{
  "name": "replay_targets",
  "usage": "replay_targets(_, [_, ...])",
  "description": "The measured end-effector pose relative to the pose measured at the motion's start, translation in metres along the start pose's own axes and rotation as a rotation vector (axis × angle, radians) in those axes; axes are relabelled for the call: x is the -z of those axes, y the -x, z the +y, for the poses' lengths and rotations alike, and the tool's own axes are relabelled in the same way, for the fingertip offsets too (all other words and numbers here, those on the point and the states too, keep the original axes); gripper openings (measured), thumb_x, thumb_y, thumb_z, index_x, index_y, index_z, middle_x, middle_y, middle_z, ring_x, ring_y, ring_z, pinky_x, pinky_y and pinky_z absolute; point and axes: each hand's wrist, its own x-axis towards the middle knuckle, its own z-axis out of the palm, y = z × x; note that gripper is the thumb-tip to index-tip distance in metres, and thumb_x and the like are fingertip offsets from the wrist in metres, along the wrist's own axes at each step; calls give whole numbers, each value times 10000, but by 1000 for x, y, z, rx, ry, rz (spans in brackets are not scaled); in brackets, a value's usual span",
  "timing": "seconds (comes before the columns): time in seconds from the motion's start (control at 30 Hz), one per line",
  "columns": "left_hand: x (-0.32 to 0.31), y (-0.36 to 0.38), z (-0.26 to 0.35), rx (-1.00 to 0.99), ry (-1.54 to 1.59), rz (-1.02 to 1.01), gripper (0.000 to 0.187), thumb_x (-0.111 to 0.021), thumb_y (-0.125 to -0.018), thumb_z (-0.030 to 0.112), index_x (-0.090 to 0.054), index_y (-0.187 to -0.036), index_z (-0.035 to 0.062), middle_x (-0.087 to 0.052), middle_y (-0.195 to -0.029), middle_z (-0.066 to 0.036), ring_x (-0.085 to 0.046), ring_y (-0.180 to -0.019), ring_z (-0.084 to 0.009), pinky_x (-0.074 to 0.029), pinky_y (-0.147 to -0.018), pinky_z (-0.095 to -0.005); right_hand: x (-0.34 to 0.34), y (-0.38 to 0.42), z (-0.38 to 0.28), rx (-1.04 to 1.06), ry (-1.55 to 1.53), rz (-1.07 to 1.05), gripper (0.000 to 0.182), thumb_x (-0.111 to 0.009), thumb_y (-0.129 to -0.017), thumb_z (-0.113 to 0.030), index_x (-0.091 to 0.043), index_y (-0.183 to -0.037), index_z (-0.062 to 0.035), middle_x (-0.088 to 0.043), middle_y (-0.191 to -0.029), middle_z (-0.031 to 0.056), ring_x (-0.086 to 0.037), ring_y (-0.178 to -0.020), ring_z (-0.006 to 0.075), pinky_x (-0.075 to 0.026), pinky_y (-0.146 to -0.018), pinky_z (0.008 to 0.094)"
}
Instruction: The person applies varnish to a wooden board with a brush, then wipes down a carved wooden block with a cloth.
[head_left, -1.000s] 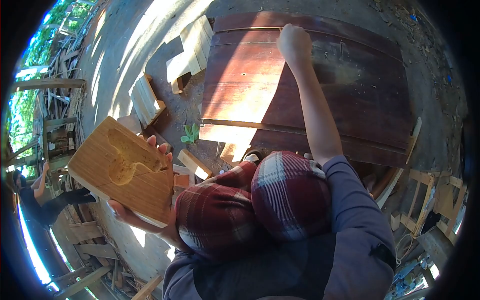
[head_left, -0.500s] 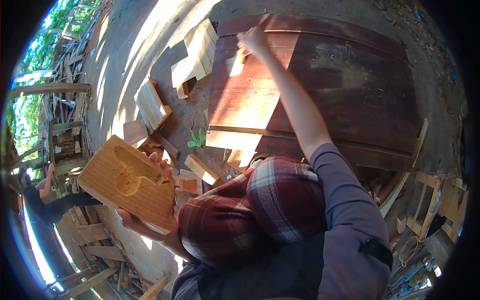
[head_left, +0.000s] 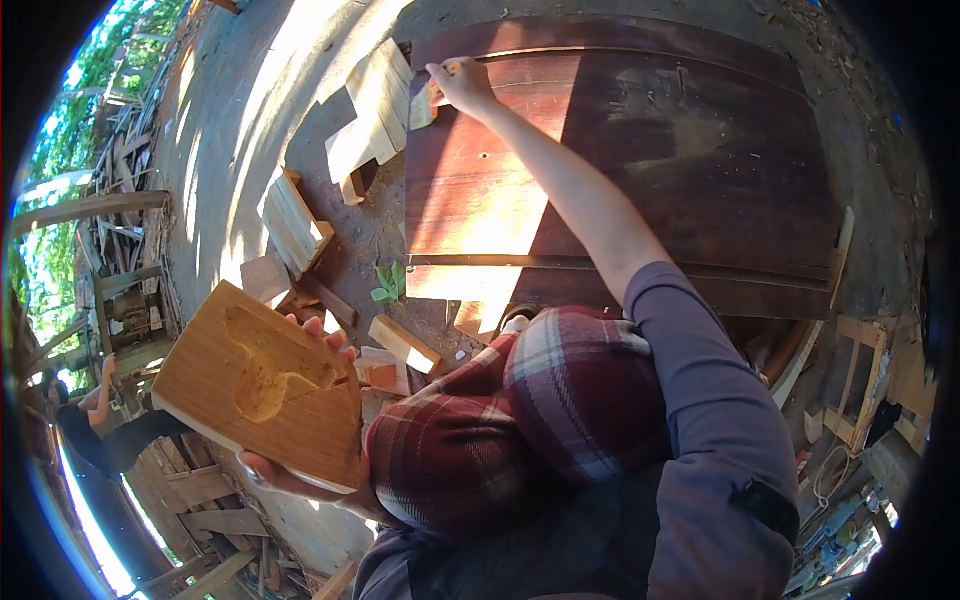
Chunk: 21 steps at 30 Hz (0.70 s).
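A thick wooden block (head_left: 205, 365) with a rounded hollow and a narrow channel carved into its face rests in my left hand (head_left: 262, 470). My fingers wrap its far edge and the thumb lies along the near side. My right arm stretches out over a reddish-brown wooden tabletop (head_left: 690, 200). At its far left corner my right hand (head_left: 464, 86) is closed on a small brush-like tool (head_left: 422, 108) with a pale flat end. That end sits at the tabletop's left edge; its exact kind is hard to make out.
Left of the tabletop lie pale joined boards (head_left: 375, 105), another angled wooden piece (head_left: 292, 222) and a short offcut (head_left: 404, 343). A small green plant (head_left: 388, 282) grows beside them. Another person (head_left: 110, 430) is at the far left. Wooden frames (head_left: 857, 385) stand at right.
My right hand has moved left with the tool, to the tabletop's left edge. The carved block stays in my left hand, tilted slightly differently. The view has shifted a little.
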Motion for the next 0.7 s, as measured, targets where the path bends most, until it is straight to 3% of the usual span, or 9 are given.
replay_targets(0.13, [6, 0, 1, 15, -2, 5, 931, -572, -782, 605, -162, -1476, 140, -224, -1455, -275, -254, -1321, -512, -328, -1037, -615, 27, -13, 26, -141, -51, 192, 338, -612, -870, -241, -652, -708, 53, -652, -663, 195, -689, -643, 252, -562, -596, 365])
replay_targets(0.27, [11, 0, 3, 29, -28, 6, 937, -556, -782, 619, -162, -1477, 129, -236, -1447, -282, -244, -1327, -504, -292, -1062, -605, 87, -77, 30, 155, 682, 615, 188, -596, -799, -164, -667, -789, 10, -659, -771, 237, -661, -756, 397, -537, -682, 447])
replay_targets(0.37, [-4, -2, 4, 2, -84, 140, 1013, -482, -763, 694, -161, -1450, 22, -333, -1358, -333, -422, -1191, -481, -422, -955, -538, 122, -74, -19, -143, 1138, 315, 213, -618, -801, -214, -671, -854, -15, -668, -849, 232, -670, -803, 365, -532, -690, 466])
replay_targets(0.4, [-12, -4, 1, -8, -106, 199, 1061, -448, -753, 729, -161, -1436, -29, -380, -1314, -358, -512, -1122, -471, -492, -898, -506, 128, -51, -30, 191, 1106, 342, 214, -614, -819, -235, -683, -843, -35, -677, -852, 212, -678, -792, 336, -534, -675, 463])
replay_targets(0.43, [-15, -6, -2, -29, -140, 201, 1065, -443, -754, 732, -153, -1438, -30, -373, -1317, -361, -504, -1128, -479, -489, -902, -510, 122, -51, -46, 121, 1242, 308, 240, -604, -841, -266, -701, -817, -48, -687, -804, 178, -678, -734, 336, -536, -669, 449])
replay_targets(0.47, [-24, -7, -4, -54, -176, 203, 1069, -438, -756, 735, -145, -1440, -31, -366, -1320, -363, -495, -1134, -486, -485, -906, -515, 114, -42, -50, 247, 838, 250, 195, -597, -789, -180, -687, -750, -12, -671, -754, 201, -671, -776, 370, -539, -673, 447])
replay_targets(0.53, [-18, -4, -3, -66, -256, 216, 1070, -436, -758, 733, -133, -1442, -31, -338, -1337, -366, -471, -1158, -497, -459, -945, -524, 90, -37, -40, 306, 760, 344, 308, -550, -846, -234, -661, -675, -3, -618, -643, 240, -638, -656, 404, -525, -672, 460])
replay_targets(0.57, [-15, -4, -3, -24, -173, 178, 1060, -439, -762, 725, -136, -1441, -30, -339, -1336, -366, -471, -1159, -495, -454, -953, -523, 87, -26, -50, 211, 701, 183, 233, -553, -807, -213, -703, -766, -39, -661, -779, 224, -666, -781, 362, -528, -740, 434])
replay_targets(0.7, [15, -9, 2, 140, 244, -175, 949, -558, -794, 564, -125, -1479, 69, -209, -1428, -342, -303, -1291, -500, -282, -1073, -578, 124, -30, -3, 398, 883, 384, 335, -565, -879, -241, -661, -673, 6, -645, -651, 214, -666, -601, 331, -556, -608, 396])
